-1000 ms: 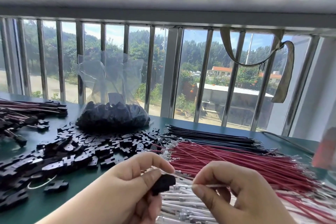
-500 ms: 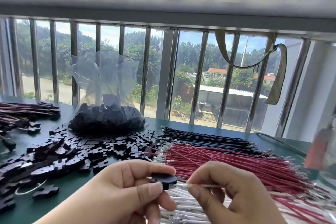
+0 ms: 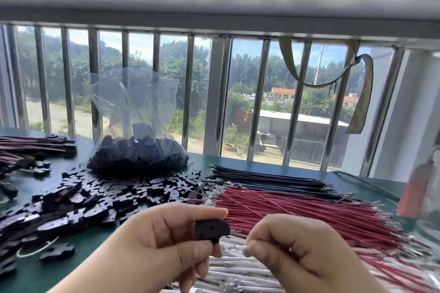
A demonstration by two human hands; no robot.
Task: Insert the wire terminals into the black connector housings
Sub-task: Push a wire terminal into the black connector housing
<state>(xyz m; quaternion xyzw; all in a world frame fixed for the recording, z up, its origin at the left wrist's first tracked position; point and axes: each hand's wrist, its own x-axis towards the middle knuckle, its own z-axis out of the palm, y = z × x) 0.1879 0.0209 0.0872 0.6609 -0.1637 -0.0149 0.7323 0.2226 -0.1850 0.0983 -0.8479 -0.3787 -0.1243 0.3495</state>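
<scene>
My left hand pinches a black connector housing between thumb and forefinger, its flat face with two small holes turned toward me. My right hand pinches a white wire near its terminal end, whose tip sits just below the housing's right corner. Below both hands lies a pile of white wires. Red wires and black wires lie in bundles to the right.
Loose black housings are scattered over the green table at left. A clear plastic bag of housings stands at the back, finished wired pieces at far left. A barred window runs behind; a blurred reddish object stands at right.
The housing has turned in my left hand so its flat face shows. The white wire's tip has moved in close to it. The view has shifted slightly.
</scene>
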